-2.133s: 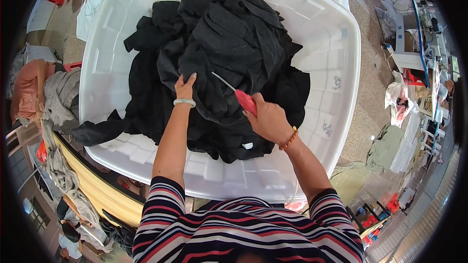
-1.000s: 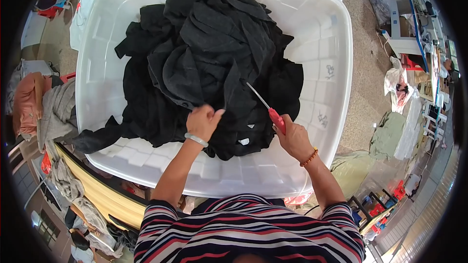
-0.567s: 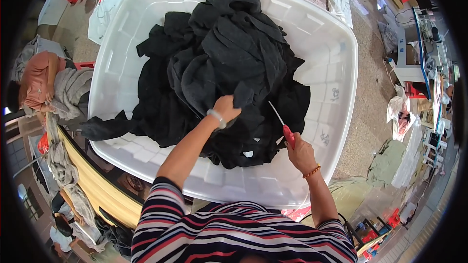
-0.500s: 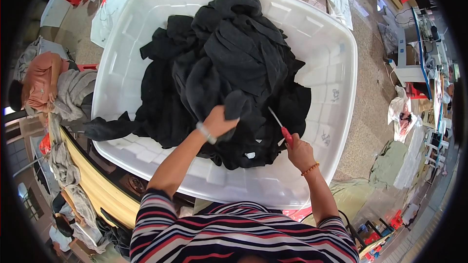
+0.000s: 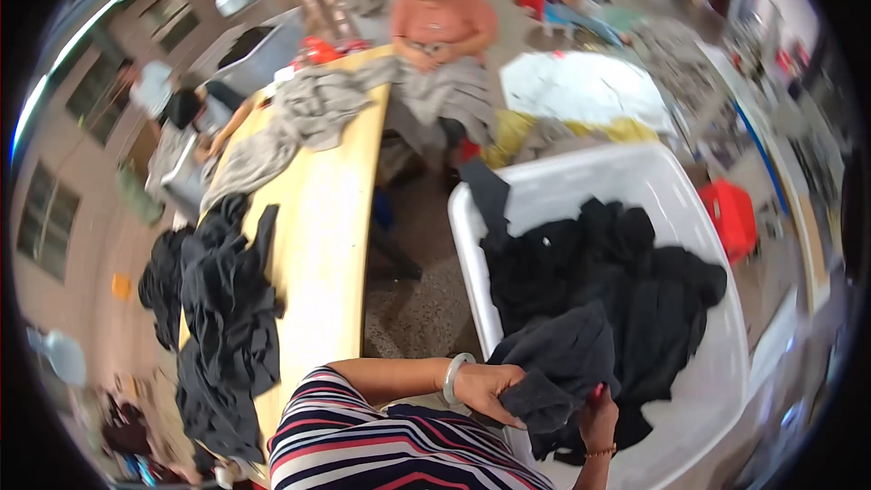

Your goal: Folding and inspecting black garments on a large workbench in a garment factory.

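My left hand [image 5: 488, 390], with a pale bangle at the wrist, is closed on a bunched piece of black garment [image 5: 567, 358]. This piece is lifted over the near left side of a white plastic tub [image 5: 467, 236]. Close by its right edge, my right hand [image 5: 599, 419] is closed around a red-handled tool [image 5: 596, 390]. Only a bit of the red handle shows; its blade is hidden. More black garments [image 5: 658, 308] lie heaped in the tub, one hanging over the far left corner.
Left of the tub stands a long wooden table [image 5: 331, 245] with black garments [image 5: 227, 327] and grey cloth [image 5: 308, 104] on it. A person in a salmon top [image 5: 445, 14] sits beyond with grey cloth. A red stool [image 5: 729, 218] stands right of the tub.
My view has swung left, bringing the table into sight. Both hands have come closer together, and the black garment is raised between them. The tool's blade, visible before, is now hidden.
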`<state>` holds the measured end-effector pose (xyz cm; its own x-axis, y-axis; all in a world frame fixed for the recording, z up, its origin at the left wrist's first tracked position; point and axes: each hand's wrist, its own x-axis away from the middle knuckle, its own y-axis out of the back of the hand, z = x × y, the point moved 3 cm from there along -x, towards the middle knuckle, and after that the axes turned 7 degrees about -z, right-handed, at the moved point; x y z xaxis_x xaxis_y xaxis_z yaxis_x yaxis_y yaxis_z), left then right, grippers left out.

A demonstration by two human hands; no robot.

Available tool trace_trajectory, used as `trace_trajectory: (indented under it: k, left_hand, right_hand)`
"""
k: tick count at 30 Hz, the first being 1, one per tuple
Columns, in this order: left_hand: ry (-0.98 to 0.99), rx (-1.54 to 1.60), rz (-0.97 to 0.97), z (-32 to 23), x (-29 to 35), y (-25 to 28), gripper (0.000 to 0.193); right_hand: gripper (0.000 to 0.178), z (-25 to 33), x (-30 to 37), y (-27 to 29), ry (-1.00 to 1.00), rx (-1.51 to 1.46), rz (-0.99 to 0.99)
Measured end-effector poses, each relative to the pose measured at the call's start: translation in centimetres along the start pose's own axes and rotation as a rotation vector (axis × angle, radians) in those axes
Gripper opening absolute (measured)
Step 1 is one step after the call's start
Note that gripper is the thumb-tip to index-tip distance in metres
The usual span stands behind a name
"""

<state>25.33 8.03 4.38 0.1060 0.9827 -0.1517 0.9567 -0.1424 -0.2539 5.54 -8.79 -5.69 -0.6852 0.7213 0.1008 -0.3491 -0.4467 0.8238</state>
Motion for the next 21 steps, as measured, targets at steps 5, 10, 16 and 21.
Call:
trace_trajectory:
  k: [5,10,16,21]
  left_hand:
    - [-0.184,0.018,-0.341,-9.4,10.3,1.5,0.037]
    - [-0.374,-0.336,-1.26,-13.0,28.5,4.0,0.055]
    - [-1.336,-0.228,-1.763,-26.0,41.1,-0.7,0.047]
    - [-1.103,-1.689,-2.386,-33.1,57.8,-4.5,0.023]
  right_hand:
    - [0.02,11.3,-2.8,1.7,0.222,-0.014,-0.018]
    - [0.021,26.0,-3.3,0.7,0.676,-0.229,0.003]
    - [0.027,37.5,-0.5,-5.3,0.916,-0.32,0.313]
    - [0.029,38.1,0.3,-7.2,0.88,-0.259,0.344]
